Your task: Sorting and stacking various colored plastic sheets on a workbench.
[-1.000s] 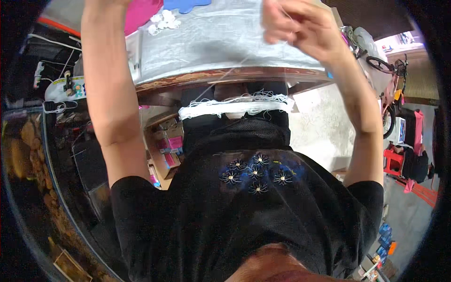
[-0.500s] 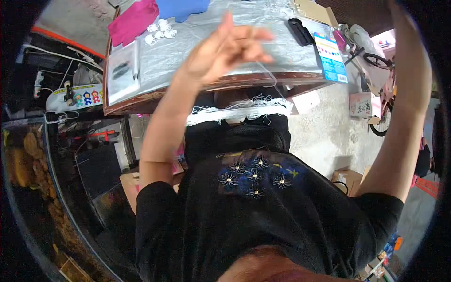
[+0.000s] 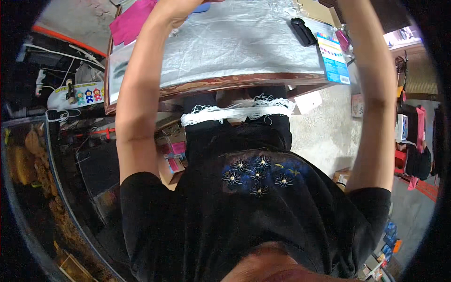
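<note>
Both my arms are stretched forward over the table. Only the base of my left hand (image 3: 181,6) shows at the top edge, above the pink cloth (image 3: 128,27) and a sliver of blue cloth (image 3: 202,8); its fingers are cut off. My right forearm goes up past the right side of the table, and its hand is out of the picture. Across my thighs lies a bundle of loose white string (image 3: 235,113). My left forearm hides most of the small white string bundles and part of a clear plastic bag (image 3: 117,81).
The table (image 3: 244,49) has a silvery cover and a worn wooden edge. On its right are a black case (image 3: 303,32), a blue and white printed package (image 3: 334,60) and a cardboard box (image 3: 317,11). A skateboard (image 3: 77,95) stands left, beside a glass tank (image 3: 28,160).
My left hand has moved forward, from over the table's middle to the top edge. My right arm has swung inward, to the left. The strand that hung over the table edge no longer shows.
</note>
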Demonstrator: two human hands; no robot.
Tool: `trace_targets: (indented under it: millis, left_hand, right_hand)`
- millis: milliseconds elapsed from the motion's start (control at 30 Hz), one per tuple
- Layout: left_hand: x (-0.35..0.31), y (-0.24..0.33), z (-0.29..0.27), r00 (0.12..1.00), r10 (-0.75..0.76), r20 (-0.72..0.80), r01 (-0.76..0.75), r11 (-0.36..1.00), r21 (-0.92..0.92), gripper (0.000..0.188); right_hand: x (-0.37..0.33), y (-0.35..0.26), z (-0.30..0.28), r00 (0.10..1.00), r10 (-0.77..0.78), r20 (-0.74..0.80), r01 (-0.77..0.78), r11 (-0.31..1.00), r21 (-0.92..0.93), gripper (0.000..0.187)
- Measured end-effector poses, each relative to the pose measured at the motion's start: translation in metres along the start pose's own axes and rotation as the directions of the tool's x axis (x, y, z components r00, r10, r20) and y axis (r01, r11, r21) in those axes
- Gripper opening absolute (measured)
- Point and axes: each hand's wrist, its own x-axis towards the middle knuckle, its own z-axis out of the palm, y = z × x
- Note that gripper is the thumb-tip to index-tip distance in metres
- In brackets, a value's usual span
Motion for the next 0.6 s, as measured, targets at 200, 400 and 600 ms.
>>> trace_targets:
  millis: [200,400,600]
  left_hand:
    - [-0.031,-0.037,0.018,0.992,-0.032,0.124,0.015,0.991,0.129,0.043]
    - [-0.092,-0.109,0.045,0.954,-0.202,-0.221,0.270,0.900,0.343,0.070]
    - [-0.039,-0.115,0.092,0.955,-0.055,-0.292,0.172,0.905,0.390,0.091]
  right_hand:
    - [-0.061,0.154,-0.010,0.916,0.274,0.292,-0.258,0.962,-0.091,0.018]
    - [-0.129,0.200,-0.044,0.868,0.466,0.169,-0.016,0.367,-0.930,0.057]
    - [-0.133,0.239,-0.014,0.965,0.176,0.193,0.055,0.585,-0.809,0.058]
